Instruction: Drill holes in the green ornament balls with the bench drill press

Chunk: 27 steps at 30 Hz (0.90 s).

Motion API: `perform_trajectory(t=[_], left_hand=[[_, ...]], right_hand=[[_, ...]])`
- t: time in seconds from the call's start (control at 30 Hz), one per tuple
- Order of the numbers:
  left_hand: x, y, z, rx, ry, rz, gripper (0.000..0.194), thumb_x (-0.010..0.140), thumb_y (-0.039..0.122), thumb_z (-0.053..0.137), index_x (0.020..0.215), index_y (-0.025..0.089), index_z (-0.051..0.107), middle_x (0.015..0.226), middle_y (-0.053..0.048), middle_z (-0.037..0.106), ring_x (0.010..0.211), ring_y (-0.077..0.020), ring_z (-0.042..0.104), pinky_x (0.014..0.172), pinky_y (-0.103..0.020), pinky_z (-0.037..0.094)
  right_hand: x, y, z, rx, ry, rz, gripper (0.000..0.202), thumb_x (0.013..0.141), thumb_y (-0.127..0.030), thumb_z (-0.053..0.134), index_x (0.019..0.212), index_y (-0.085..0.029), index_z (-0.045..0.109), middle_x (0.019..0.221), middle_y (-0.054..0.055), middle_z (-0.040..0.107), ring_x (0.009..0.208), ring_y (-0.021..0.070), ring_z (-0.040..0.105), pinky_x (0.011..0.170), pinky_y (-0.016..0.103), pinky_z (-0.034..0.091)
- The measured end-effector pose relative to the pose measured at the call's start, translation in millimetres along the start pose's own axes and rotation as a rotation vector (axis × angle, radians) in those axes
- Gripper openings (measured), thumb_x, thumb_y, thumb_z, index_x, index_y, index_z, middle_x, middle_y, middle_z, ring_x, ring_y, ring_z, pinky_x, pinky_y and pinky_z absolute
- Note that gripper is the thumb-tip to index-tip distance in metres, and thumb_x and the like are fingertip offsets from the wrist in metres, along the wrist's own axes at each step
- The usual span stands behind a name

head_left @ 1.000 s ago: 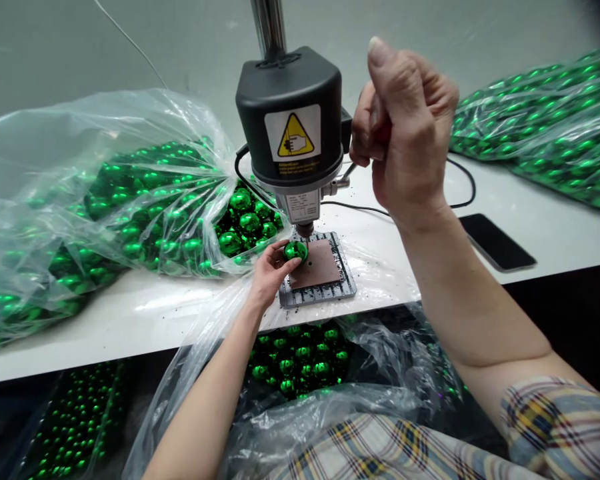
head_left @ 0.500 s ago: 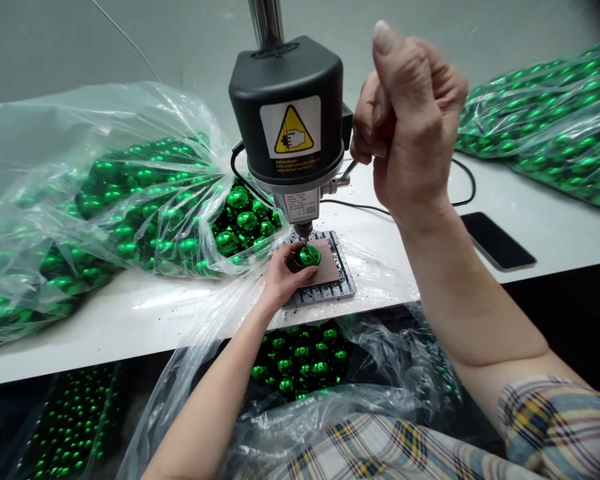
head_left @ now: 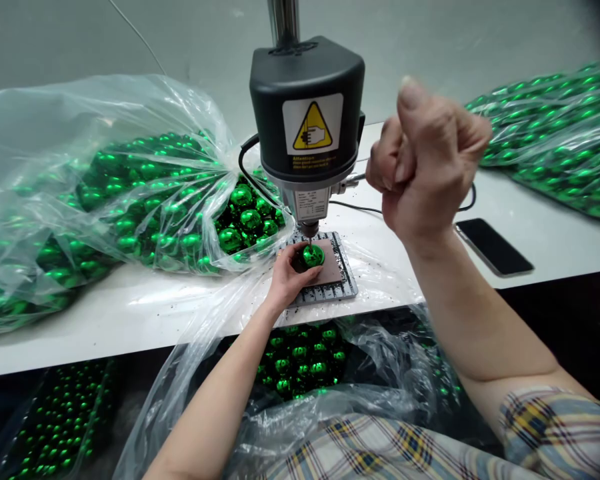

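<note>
Head view: both bare arms reach forward, the left forearm low and slanting inward, the right forearm raised, bent at the elbow.
Left hand: half curled, thumb near and fingers behind, pinching the green ball.
Green ball: between left thumb and fingers, over the pinkish board, beneath the drill head.
Right hand: fisted, thumb upward, around the end of the lever; its grip is hidden.
Phone: right of the right wrist.
Bag of balls: left of and beyond the left hand.
</note>
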State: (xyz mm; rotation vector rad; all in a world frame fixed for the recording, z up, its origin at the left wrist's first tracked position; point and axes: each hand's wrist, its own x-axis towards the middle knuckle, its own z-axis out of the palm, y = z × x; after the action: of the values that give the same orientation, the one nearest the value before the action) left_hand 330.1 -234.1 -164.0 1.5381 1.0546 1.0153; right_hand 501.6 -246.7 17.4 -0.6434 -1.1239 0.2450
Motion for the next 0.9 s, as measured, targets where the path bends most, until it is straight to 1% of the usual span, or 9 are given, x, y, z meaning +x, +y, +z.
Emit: perform_trajectory(t=[0.13, 0.2, 0.27, 0.5, 0.6, 0.67, 0.77, 0.83, 0.9], left_hand=[[0.5, -5.2, 0.2, -0.009, -0.019, 0.011, 0.058, 0.063, 0.028, 0.092, 0.117, 0.024, 0.072, 0.111, -0.01, 0.068, 0.109, -0.0301, 0.06, 0.103, -0.045, 0.045], [0.9, -6.6, -0.4, -0.008, -0.034, 0.039, 0.057, 0.064, 0.03, 0.092, 0.117, 0.024, 0.072, 0.111, -0.009, 0.067, 0.109, -0.0293, 0.06, 0.102, -0.044, 0.045], [1.5, -7.1, -1.0, 0.025, -0.045, 0.079, 0.055, 0.066, 0.031, 0.091, 0.117, 0.024, 0.072, 0.11, -0.008, 0.064, 0.107, -0.0281, 0.06, 0.1, -0.042, 0.046], [3.4, -9.9, -0.8, 0.132, -0.061, 0.159, 0.053, 0.071, 0.036, 0.088, 0.119, 0.022, 0.068, 0.108, -0.007, 0.059, 0.104, -0.026, 0.06, 0.094, -0.04, 0.05], [3.5, -10.4, -1.6, 0.147, -0.063, 0.175, 0.054, 0.071, 0.034, 0.087, 0.119, 0.022, 0.067, 0.109, -0.007, 0.061, 0.105, -0.0261, 0.061, 0.093, -0.041, 0.051], [3.6, -10.4, -1.9, 0.146, -0.058, 0.178, 0.053, 0.071, 0.033, 0.087, 0.119, 0.021, 0.067, 0.109, -0.007, 0.062, 0.105, -0.0261, 0.062, 0.094, -0.041, 0.052], [4.6, -10.8, 0.4, 0.134, -0.054, 0.165, 0.052, 0.07, 0.032, 0.087, 0.117, 0.021, 0.066, 0.11, -0.007, 0.063, 0.105, -0.026, 0.062, 0.094, -0.041, 0.051], [4.4, -10.2, 3.4, 0.133, -0.048, 0.138, 0.052, 0.07, 0.031, 0.086, 0.116, 0.021, 0.066, 0.108, -0.008, 0.065, 0.103, -0.0258, 0.063, 0.092, -0.041, 0.051], [1.4, -5.4, 4.3, 0.147, -0.028, 0.1, 0.051, 0.069, 0.03, 0.085, 0.115, 0.019, 0.065, 0.107, -0.008, 0.066, 0.1, -0.025, 0.063, 0.089, -0.039, 0.051]], right_hand=[[-20.9, -12.0, -6.8, -0.002, -0.011, 0.044, 0.064, 0.083, -0.048, 0.077, 0.042, -0.022, 0.037, 0.04, -0.003, 0.032, 0.035, 0.0122, 0.028, 0.042, 0.036, 0.018], [-28.3, -14.5, -10.1, -0.007, -0.027, 0.061, 0.062, 0.082, -0.044, 0.078, 0.042, -0.022, 0.037, 0.04, -0.002, 0.032, 0.036, 0.0127, 0.027, 0.044, 0.037, 0.017], [-33.5, -11.0, -13.0, 0.0, -0.048, 0.036, 0.06, 0.083, -0.043, 0.076, 0.043, -0.022, 0.036, 0.039, -0.003, 0.031, 0.036, 0.0126, 0.025, 0.044, 0.037, 0.017], [-49.3, 25.7, -22.3, 0.075, -0.071, -0.268, 0.061, 0.089, -0.023, 0.066, 0.05, -0.018, 0.02, 0.044, -0.006, 0.021, 0.037, 0.0068, 0.017, 0.043, 0.031, 0.013], [-59.6, 32.8, -28.0, 0.072, -0.112, -0.344, 0.058, 0.087, -0.012, 0.064, 0.05, -0.019, 0.019, 0.045, -0.007, 0.02, 0.038, 0.0059, 0.02, 0.042, 0.03, 0.018], [-65.3, 32.5, -30.6, 0.052, -0.164, -0.371, 0.057, 0.085, -0.009, 0.062, 0.05, -0.019, 0.019, 0.046, -0.006, 0.022, 0.038, 0.0062, 0.024, 0.043, 0.03, 0.023], [-60.9, 24.4, -26.5, 0.021, -0.126, -0.301, 0.059, 0.089, -0.016, 0.063, 0.048, -0.02, 0.021, 0.044, -0.006, 0.023, 0.038, 0.0071, 0.026, 0.043, 0.03, 0.023], [-44.8, 15.5, -17.4, 0.038, -0.033, -0.221, 0.06, 0.091, -0.024, 0.066, 0.046, -0.021, 0.027, 0.041, -0.007, 0.025, 0.036, 0.0075, 0.025, 0.04, 0.031, 0.02], [-21.0, 7.2, -6.5, 0.081, 0.034, -0.114, 0.054, 0.09, -0.026, 0.071, 0.046, -0.022, 0.04, 0.04, -0.007, 0.034, 0.033, 0.0079, 0.028, 0.036, 0.031, 0.021]])
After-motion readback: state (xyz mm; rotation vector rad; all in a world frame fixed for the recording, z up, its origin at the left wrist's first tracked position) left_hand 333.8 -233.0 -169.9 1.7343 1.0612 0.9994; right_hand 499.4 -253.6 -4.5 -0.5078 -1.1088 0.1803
